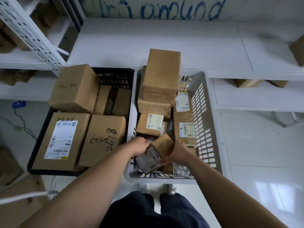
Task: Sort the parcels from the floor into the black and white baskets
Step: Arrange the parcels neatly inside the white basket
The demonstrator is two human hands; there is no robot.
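A small brown parcel [153, 155] with a printed label lies tilted at the near end of the white basket [208, 122]. My left hand [139, 146] grips its left end and my right hand [178, 153] holds its right side. The white basket holds several small labelled cartons, with a stack [161, 76] rising above its far rim. To the left, the black basket [115, 76] is packed with larger brown boxes, some with handwritten numbers [102, 140].
Both baskets sit in front of a low white shelf [148, 43]. A white perforated rack [29, 35] with boxes stands at the left. More cartons lie under the shelves at right [246, 83]. Glossy floor spreads to the right; a cable [23, 122] runs at left.
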